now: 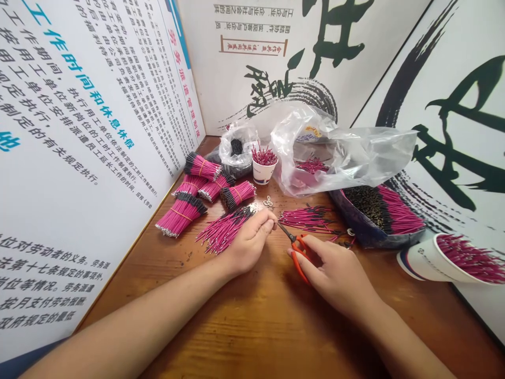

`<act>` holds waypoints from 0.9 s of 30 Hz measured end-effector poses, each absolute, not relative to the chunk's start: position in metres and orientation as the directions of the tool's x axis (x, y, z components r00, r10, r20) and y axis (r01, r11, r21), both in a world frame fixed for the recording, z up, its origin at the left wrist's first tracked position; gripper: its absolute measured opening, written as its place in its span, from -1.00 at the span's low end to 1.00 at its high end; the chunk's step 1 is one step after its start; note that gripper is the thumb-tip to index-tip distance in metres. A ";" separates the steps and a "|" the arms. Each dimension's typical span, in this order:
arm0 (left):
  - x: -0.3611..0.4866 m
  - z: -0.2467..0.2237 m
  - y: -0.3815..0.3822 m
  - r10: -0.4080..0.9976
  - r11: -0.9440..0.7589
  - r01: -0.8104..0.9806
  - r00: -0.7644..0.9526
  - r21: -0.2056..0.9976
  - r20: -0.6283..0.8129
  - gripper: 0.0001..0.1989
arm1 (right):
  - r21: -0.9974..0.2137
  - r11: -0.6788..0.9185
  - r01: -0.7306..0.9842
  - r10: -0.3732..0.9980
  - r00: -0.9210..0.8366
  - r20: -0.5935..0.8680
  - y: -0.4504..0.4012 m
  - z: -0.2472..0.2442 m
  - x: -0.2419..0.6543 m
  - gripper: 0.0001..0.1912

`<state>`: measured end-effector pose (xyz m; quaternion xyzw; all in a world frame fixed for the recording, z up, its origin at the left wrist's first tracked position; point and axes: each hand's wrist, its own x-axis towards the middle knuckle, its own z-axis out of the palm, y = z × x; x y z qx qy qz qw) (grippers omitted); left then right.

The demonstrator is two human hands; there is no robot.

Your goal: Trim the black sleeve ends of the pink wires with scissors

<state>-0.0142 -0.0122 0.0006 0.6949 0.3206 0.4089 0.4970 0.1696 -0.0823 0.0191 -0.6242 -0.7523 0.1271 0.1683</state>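
Observation:
Orange-handled scissors [300, 251] are gripped in my right hand [335, 266], their dark blades pointing up and left toward the fingertips of my left hand [252, 239]. Those left fingers are pinched together on something too small to make out. Beside and behind my left hand lies a loose fan of pink wires [221, 231] with black and whitish ends. Another loose spread of pink wires [305, 218] rests just beyond the scissors. Small pale rings [268, 201] sit on the wooden table [236, 326] behind my left fingertips.
Banded wire bundles [180, 215] are stacked at the left. Behind stand a paper cup of wires [264, 171] and clear plastic bags [339, 158]. At the right are a dark tray of wires [379, 210] and a tilted cup [426, 258]. Printed panels [118, 105] enclose the table.

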 end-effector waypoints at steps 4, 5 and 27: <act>-0.014 0.000 -0.012 0.847 -0.307 0.034 0.465 0.951 0.257 -0.76 | -0.414 0.164 0.895 0.986 -0.155 0.055 -0.082 0.018 0.169 -0.67; -0.014 0.000 -0.012 0.846 -0.307 0.032 0.467 0.951 0.257 -0.76 | -0.416 0.158 0.895 0.987 -0.152 0.048 -0.082 0.018 0.169 -0.66; -0.015 0.002 -0.011 0.848 -0.286 0.041 0.477 0.957 0.232 -0.76 | -0.422 0.162 0.892 0.986 -0.158 0.045 -0.081 0.020 0.170 -0.67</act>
